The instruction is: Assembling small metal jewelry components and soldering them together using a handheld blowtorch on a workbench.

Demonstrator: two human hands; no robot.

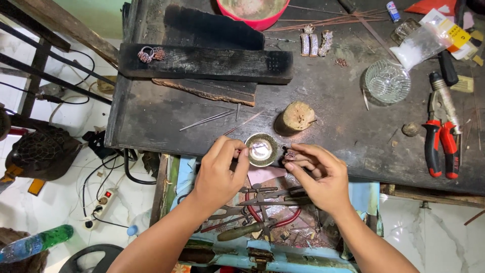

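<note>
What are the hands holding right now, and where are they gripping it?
The left hand pinches the rim of a small round metal dish at its left edge. The right hand holds a small jewelled ring between its fingertips, beside the dish.

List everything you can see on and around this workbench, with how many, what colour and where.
small metal bowl: one, brassy with shiny inside, bench front edge, between the hands
small jewellery piece: one, pinkish, at the right fingertips
wooden stump: one, tan, behind the bowl
charred wooden block: one, black, left rear of bench
rings: two, pinkish, on the block's left end
bangle pieces: three, silvery, rear centre
glass dish: one, clear, right
pliers: one, red-handled, far right
basin: one, red, top edge
thin metal rods: several, grey, mid bench
plastic bottle: one, green, floor left
left hand: touches the bowl's rim
right hand: pinches the jewellery piece
</note>
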